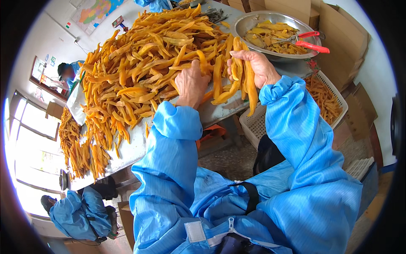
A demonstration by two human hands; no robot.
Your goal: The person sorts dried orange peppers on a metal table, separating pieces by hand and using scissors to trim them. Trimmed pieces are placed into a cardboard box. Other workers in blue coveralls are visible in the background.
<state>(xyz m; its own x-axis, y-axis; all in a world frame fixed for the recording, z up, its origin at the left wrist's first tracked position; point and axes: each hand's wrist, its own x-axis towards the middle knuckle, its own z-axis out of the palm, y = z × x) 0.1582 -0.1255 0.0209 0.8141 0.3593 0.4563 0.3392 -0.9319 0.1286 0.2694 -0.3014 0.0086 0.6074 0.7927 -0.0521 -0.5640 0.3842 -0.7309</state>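
A large heap of orange dried strips (152,63), which look like sweet potato, covers much of the metal table (209,112) before me. My left hand (192,84) lies at the near side of the heap with its back towards me. Its index finger touches a strip; the other fingertips are hidden, so I cannot tell whether it grips one. In my right hand (257,66) is a small bunch of strips (239,74), held between thumb and fingers, with the ends hanging over the table's near edge.
Behind my right hand stands a steel bowl (236,27) of trimmed pieces, red-handled scissors (312,47) across its rim. White plastic baskets (341,111) sit below at the right, one with strips. Cardboard boxes (336,47) line the wall. Co-workers in blue (76,212) are at the left.
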